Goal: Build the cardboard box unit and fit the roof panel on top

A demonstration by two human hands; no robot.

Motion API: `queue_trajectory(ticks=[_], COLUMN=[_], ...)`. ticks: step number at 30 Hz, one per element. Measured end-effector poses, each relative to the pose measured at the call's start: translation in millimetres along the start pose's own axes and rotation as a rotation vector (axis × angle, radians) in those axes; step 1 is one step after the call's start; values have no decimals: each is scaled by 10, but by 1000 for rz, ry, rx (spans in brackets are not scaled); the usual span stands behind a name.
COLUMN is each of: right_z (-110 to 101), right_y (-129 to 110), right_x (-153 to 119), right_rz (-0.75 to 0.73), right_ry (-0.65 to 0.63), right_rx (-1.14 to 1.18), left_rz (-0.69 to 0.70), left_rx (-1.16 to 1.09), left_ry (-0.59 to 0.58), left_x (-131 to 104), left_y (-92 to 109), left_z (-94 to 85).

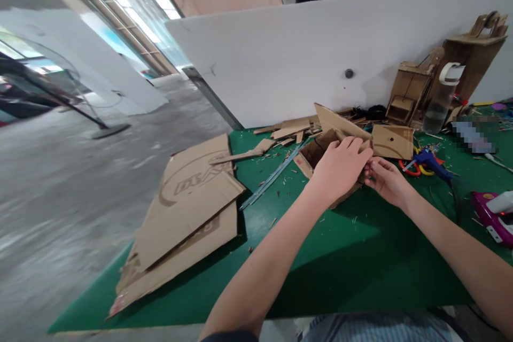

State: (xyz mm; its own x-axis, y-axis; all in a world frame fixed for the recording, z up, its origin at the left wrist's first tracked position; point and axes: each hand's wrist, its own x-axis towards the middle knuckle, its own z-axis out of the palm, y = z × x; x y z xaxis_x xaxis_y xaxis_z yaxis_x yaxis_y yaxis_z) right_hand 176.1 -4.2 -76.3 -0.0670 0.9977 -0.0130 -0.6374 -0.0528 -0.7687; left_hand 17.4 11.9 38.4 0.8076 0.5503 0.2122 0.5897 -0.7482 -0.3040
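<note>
A small open cardboard box sits on the green tabletop with a raised flap at its back. My left hand lies over the box's right part, fingers bent round its far edge and gripping it. At the box's right side, my right hand has thumb and fingertips pinched together; whatever is between them is too small or hidden to make out. Just beyond my right hand lie a cardboard piece with a hole, scissors with red and yellow handles and a blue glue gun.
Large cardboard sheets overhang the table's left edge. Thin bluish strips and cardboard scraps lie left of and behind the box. A water bottle, cardboard models and a magenta device stand right. A white partition rises behind.
</note>
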Motion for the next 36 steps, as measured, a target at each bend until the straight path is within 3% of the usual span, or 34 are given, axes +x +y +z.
queue_trajectory(ticks=[9, 26, 36], right_z=[-55, -68, -39], right_y=[66, -29, 5], right_x=[24, 104, 33], right_rz=[122, 126, 80], right_ry=[-7, -87, 105], right_rx=[176, 32, 150], left_rz=[9, -24, -35], left_rx=[-14, -58, -29], left_ry=[18, 28, 9], left_x=[-9, 8, 15], left_y=[-15, 11, 51], left_z=[5, 14, -23])
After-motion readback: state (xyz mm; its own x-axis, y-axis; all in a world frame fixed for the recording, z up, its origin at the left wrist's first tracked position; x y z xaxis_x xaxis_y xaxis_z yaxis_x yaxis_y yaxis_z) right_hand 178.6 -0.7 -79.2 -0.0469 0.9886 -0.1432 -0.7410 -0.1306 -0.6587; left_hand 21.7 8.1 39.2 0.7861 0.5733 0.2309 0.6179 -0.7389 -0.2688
